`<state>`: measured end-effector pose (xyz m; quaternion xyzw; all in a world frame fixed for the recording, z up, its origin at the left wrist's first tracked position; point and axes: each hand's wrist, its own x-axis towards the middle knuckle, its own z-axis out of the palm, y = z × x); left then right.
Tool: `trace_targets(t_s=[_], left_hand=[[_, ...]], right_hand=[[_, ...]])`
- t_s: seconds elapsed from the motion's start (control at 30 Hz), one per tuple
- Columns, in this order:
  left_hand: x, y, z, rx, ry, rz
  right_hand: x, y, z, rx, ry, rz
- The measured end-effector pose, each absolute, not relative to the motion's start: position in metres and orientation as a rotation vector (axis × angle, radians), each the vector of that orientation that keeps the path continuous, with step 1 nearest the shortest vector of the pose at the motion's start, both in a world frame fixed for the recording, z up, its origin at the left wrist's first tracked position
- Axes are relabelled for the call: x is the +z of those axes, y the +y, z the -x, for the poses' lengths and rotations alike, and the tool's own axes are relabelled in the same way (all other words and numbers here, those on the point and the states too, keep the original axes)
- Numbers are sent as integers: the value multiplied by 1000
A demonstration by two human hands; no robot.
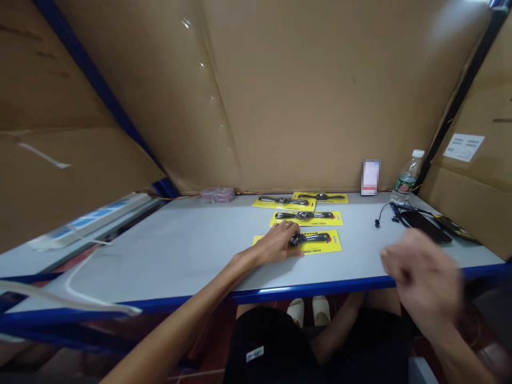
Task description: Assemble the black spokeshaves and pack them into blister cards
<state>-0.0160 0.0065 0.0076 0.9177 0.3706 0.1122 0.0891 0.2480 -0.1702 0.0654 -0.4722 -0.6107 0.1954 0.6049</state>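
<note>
My left hand [282,240] lies over the left part of the nearest packaged spokeshave [320,241], fingers curled round its dark middle. This pack has a yellow card, a black tool and upside-down lettering, and it rests flat on the table. Just behind lies a second packaged spokeshave [306,216], with several alike farther back, among them one at the back left [284,202] and one at the back right [321,197]. Blurred by motion, my right hand [426,272] is raised near the table's front right edge with fingers curled in; whether it holds anything is hidden.
On the grey table [180,250], a pink wrapped bundle [217,195] sits at the back. A phone [370,177], a bottle [406,178], earphones [378,223] and a dark flat device [426,226] are at right. A power strip [94,220] lies left; cardboard [300,96] walls the back.
</note>
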Motion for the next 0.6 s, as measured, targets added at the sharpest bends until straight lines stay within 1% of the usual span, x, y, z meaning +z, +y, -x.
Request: trace_targets(t_s=[0.1, 0.23, 0.33, 0.43, 0.6], left_hand=[[12, -2, 14, 309, 1167, -2709], [8, -14, 14, 479, 1167, -2712], [1, -22, 17, 673, 1144, -2816], [-4, -27, 16, 771, 1134, -2918], [-4, -28, -1, 644, 1195, -3057]], right_hand=[[44, -107, -259, 375, -1553, 1272], [13, -55, -278, 556, -1744, 1462], [1, -54, -275, 658, -1808, 1428], [-5, -60, -262, 744, -1649, 1394], [-17, -56, -244, 806, -1346, 1348]])
